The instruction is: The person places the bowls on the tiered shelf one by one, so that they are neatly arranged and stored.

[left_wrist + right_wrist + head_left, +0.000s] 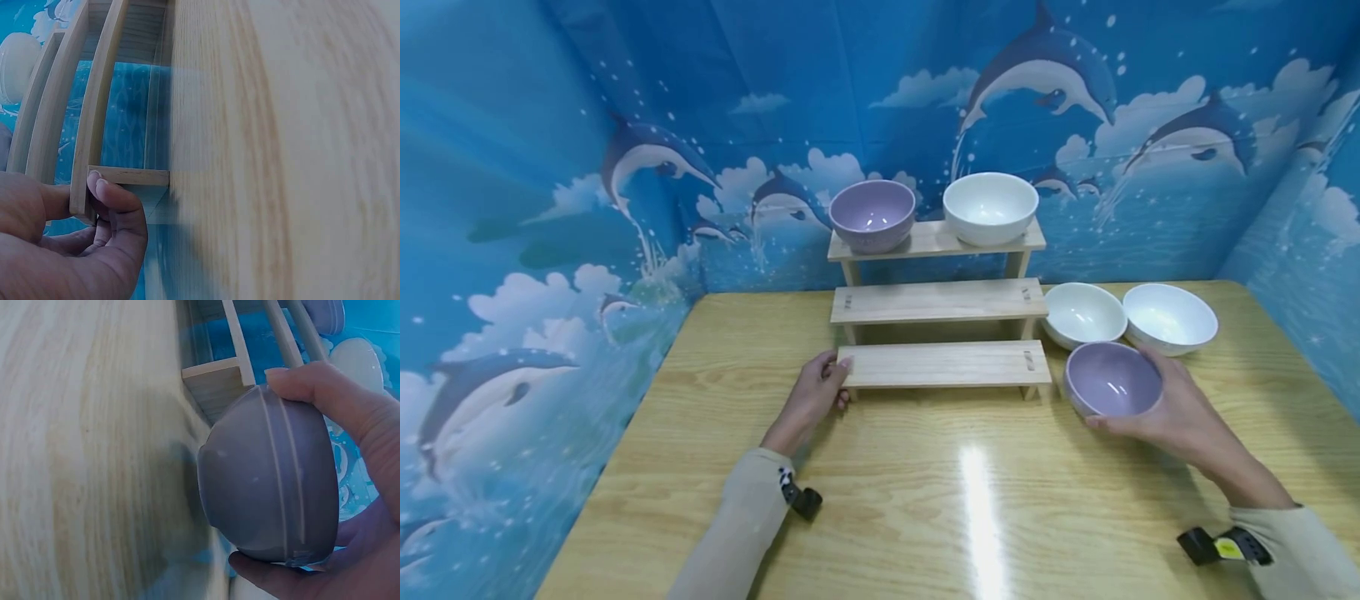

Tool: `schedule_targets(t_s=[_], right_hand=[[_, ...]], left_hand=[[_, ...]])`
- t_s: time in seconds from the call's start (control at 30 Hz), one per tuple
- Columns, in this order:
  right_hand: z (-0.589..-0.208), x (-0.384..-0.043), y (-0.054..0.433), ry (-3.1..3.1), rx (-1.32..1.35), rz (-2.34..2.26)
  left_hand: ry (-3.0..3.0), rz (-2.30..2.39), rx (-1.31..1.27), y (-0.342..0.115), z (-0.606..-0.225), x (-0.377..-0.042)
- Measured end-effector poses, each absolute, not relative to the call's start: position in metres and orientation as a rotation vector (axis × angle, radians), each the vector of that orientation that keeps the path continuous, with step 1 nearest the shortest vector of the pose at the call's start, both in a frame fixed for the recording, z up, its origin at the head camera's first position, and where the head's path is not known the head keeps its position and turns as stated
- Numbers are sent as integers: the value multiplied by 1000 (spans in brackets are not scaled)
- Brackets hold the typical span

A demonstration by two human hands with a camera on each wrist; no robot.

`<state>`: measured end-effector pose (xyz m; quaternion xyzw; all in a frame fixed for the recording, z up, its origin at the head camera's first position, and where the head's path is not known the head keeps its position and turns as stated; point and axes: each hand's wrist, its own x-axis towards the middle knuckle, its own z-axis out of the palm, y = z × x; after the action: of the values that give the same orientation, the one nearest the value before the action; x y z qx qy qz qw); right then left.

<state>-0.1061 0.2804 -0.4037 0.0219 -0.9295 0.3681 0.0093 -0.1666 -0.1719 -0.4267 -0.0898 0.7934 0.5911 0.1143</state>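
Observation:
A three-step wooden rack stands on the table. My left hand pinches the left end of its lowest board, thumb on top and fingers curled beneath, as the left wrist view also shows. To the right of the rack, my right hand grips a purple bowl by its side, mouth up. In the right wrist view the same bowl is held between thumb and fingers, its base just off the tabletop. On the top board sit another purple bowl and a white bowl.
Two more white bowls, one nearer the rack and one further right, stand on the table behind the held bowl. The wooden table meets a blue dolphin-print cloth at the back and sides.

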Motion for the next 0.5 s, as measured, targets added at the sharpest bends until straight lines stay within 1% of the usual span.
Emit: schedule_targets(t_s=[0.5], right_hand=[[-388,-98,277,-2824,131,1171]], left_hand=[[2313,1725,-265,-172,-425,-166]])
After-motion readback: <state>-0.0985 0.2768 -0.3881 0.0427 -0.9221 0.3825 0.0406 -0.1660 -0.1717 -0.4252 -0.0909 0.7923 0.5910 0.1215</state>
